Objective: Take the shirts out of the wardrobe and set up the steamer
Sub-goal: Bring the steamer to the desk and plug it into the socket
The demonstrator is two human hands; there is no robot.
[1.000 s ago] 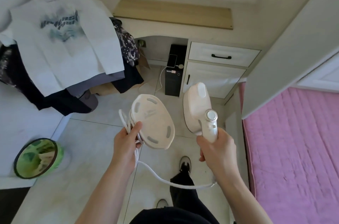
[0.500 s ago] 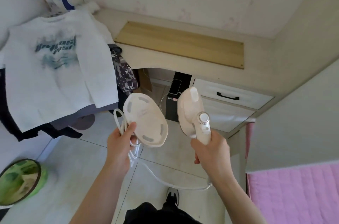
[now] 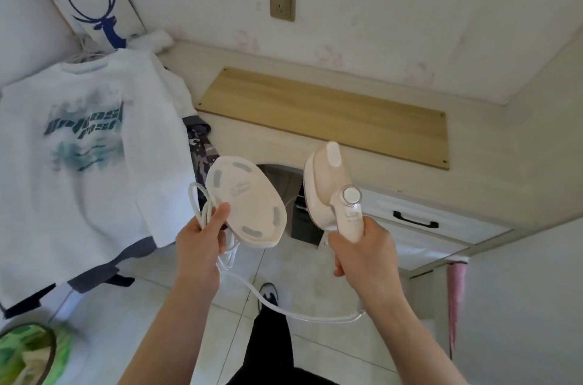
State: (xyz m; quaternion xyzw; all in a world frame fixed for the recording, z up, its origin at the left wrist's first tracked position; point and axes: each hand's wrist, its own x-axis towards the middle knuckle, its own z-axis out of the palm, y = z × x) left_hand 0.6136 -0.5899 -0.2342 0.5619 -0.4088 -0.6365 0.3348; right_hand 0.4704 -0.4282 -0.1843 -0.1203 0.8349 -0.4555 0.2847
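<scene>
Steamer (image 3: 328, 187) held upright in the right hand (image 3: 362, 253) — its handle enclosed by the grip, its head rising toward 12 o'clock above the knuckles. At 9 o'clock of it, the oval base plate (image 3: 247, 200) and coiled cord (image 3: 205, 211), pinched together in the left hand (image 3: 200, 246) under the thumb. White shirt (image 3: 79, 164) hangs farther out at 9 o'clock — the surface (image 3: 252, 145) lies at 12.

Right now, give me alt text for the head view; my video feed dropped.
The right hand grips a white handheld steamer while the left hand holds its oval base and coiled cord. A white printed shirt hangs left; a wall outlet sits above the desk.
</scene>
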